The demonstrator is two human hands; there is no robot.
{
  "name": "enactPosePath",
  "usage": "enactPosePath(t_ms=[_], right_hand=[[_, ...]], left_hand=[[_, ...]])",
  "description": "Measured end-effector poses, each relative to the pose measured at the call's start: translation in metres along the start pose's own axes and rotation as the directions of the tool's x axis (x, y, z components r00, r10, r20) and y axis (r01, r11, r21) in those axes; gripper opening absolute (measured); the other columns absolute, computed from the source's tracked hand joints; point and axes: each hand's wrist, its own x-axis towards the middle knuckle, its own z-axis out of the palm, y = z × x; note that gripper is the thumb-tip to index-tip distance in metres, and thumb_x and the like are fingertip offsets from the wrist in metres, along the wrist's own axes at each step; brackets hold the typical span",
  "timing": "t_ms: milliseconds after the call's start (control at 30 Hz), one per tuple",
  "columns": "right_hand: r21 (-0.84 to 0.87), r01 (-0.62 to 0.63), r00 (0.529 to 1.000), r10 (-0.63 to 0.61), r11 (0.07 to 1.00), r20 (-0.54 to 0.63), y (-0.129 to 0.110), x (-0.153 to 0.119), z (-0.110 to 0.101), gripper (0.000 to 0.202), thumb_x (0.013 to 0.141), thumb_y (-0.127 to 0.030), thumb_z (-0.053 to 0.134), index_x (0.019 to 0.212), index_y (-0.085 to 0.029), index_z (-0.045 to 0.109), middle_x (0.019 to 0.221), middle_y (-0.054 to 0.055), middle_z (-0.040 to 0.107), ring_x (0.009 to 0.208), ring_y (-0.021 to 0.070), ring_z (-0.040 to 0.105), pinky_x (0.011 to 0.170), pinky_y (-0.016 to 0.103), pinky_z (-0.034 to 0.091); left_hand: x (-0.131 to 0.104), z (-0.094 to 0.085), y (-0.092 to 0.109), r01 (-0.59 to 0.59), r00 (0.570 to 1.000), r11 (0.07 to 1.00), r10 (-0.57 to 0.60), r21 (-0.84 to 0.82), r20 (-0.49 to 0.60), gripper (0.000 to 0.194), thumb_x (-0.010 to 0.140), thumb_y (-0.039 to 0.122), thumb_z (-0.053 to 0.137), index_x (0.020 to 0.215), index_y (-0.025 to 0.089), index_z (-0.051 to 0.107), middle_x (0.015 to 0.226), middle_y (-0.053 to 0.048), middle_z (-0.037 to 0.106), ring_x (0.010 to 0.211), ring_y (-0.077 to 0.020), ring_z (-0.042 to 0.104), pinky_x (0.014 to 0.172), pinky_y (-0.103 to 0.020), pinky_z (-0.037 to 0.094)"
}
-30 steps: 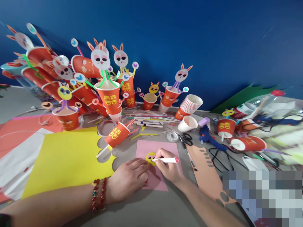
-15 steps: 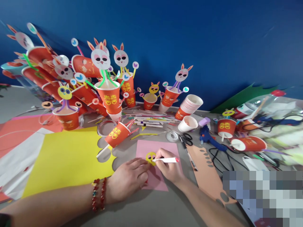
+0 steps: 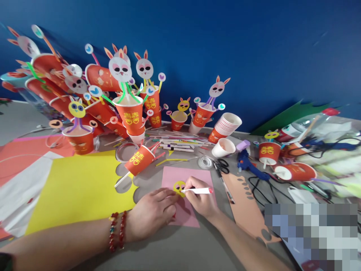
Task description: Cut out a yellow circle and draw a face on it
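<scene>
A small yellow paper face (image 3: pixel 178 187) with dark eyes on pink patches lies on a pink sheet (image 3: pixel 171 177). My right hand (image 3: pixel 201 199) grips a white marker (image 3: pixel 202 191) with a red end, its tip at the lower part of the face. Flat beside it rests my left hand (image 3: pixel 155 212), fingers stretched out and fingertips at the disc's left edge. Something red peeks out under that hand, mostly hidden. Left of the pink sheet, a red paper cup (image 3: pixel 138 161) with a white stick lies on its side.
Yellow paper with round cut-outs (image 3: pixel 84 184) spreads to the left. Red cups with rabbit faces (image 3: pixel 132 116) crowd the back left. Behind the pink sheet are tape (image 3: pixel 205 162), black scissors (image 3: pixel 222 165) and a stack of cups (image 3: pixel 228 124). A blue glue gun (image 3: pixel 249 165) lies right.
Almost nothing differs. The camera view has shifted very slightly; both hands and the marker keep their places at the yellow face.
</scene>
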Motion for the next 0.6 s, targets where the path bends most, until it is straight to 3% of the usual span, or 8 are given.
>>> enactPosePath(t_ms=[600], right_hand=[[0.017,-0.011,1.0,0.011,1.0,0.012,-0.0001,0.0,0.0,0.016,0.083,-0.015,0.049,0.069,-0.023,0.047,0.063,-0.003,0.056,0.059,0.0144,0.053,0.058,0.025,0.039]], left_hand=[[-0.0006,0.0014,-0.0001,0.0,1.0,1.0,0.0,0.007,0.002,0.022,0.103,0.025,0.046,0.096,0.015,0.064,0.131,-0.011,0.066,0.124,-0.0241,0.059,0.109,-0.042,0.049]])
